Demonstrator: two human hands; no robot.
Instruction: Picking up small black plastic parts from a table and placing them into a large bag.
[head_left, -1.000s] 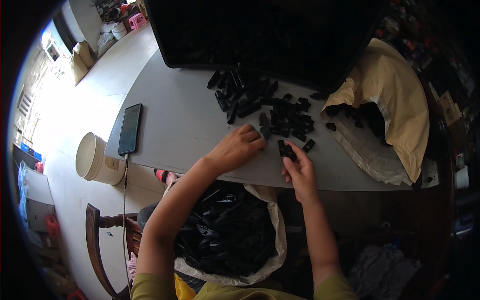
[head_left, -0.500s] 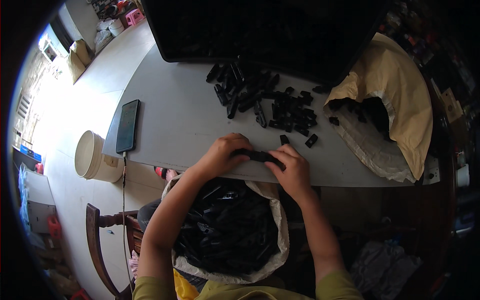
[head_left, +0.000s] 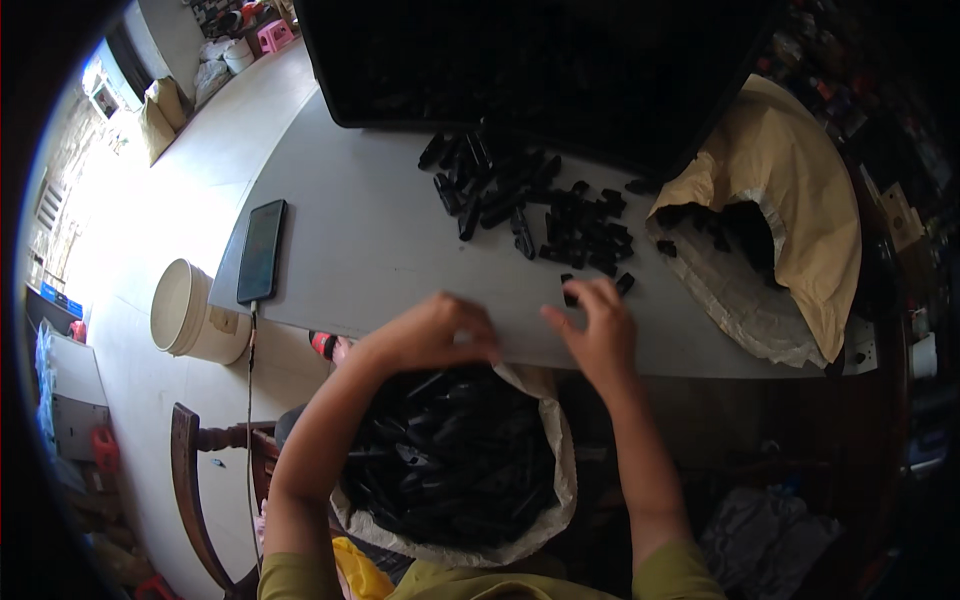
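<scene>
The left hand (head_left: 438, 334) is over the near edge of the smooth grey surface (head_left: 350, 270), by an open whitish sack (head_left: 562, 475) full of long, shiny black pieces (head_left: 460, 455). Its fingers are bent and blurry, so I can't tell if they pinch anything. The right hand (head_left: 607, 338) has its thumb and fingers spread apart. Its fingertips are close to a small black block (head_left: 569, 291) on the surface. Farther back lie a heap of long black plastic parts (head_left: 495, 190) and, just beside it, a heap of short black plastic parts (head_left: 585, 228). A big, open brown paper bag (head_left: 820, 200) sits to the right.
</scene>
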